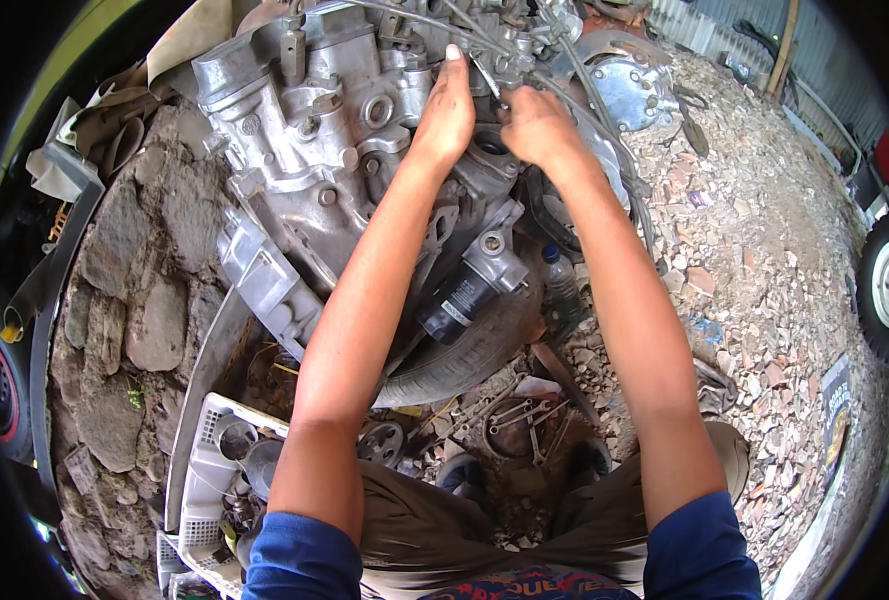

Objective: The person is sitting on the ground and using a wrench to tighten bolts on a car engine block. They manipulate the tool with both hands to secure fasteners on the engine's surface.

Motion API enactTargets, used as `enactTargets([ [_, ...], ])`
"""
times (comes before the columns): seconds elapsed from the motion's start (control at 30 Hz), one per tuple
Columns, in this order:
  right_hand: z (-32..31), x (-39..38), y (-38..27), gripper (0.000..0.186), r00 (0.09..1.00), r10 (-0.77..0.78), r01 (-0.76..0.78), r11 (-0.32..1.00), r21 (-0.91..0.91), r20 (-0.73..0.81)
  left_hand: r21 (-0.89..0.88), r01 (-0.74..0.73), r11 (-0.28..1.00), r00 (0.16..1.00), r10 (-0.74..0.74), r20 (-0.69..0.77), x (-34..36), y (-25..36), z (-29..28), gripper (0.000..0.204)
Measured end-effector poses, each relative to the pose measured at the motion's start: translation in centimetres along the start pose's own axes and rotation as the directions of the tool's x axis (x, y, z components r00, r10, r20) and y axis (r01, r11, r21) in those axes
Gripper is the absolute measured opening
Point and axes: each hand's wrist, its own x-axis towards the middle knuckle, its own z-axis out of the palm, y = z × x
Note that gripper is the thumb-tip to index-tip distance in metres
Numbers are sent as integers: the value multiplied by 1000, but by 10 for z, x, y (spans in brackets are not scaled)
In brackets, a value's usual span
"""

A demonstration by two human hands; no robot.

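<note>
A large grey metal engine (305,150) stands in front of me, its block and castings smeared with grime. My left hand (447,115) rests at the engine's upper middle with the thumb stretched upward; its other fingers are mostly hidden behind the hand. Just to the right, my right hand (540,125) is closed in a fist around a slim shiny wrench (486,76), which slants up and left toward the engine. The wrench's far end is hard to make out among the parts. Below the hands, a black oil filter (457,305) sticks out from the engine's side.
A tire (465,350) lies under the engine, with a plastic bottle (562,285) beside it. Several wrenches (533,418) lie near my feet. A pale plastic crate (205,470) of parts stands lower left, by a stone wall (155,320). Rubble (765,260) covers the right side.
</note>
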Motion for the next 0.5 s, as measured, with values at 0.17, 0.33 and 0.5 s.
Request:
enactTargets([
  [0.17, -2, -7, -29, 28, 998, 14, -30, 968, 251, 65, -56, 20, 998, 999, -18, 51, 6, 2, -5, 84],
  [0.33, 13, -12, -15, 25, 996, 16, 7, 964, 267, -83, -107, 42, 993, 997, -35, 61, 5, 3, -5, 84],
  [0.5, 14, -22, -11, 26, 974, 57, -3, 970, 242, -219, -94, -47, 994, 999, 49, 19, 9, 1, -1, 81],
])
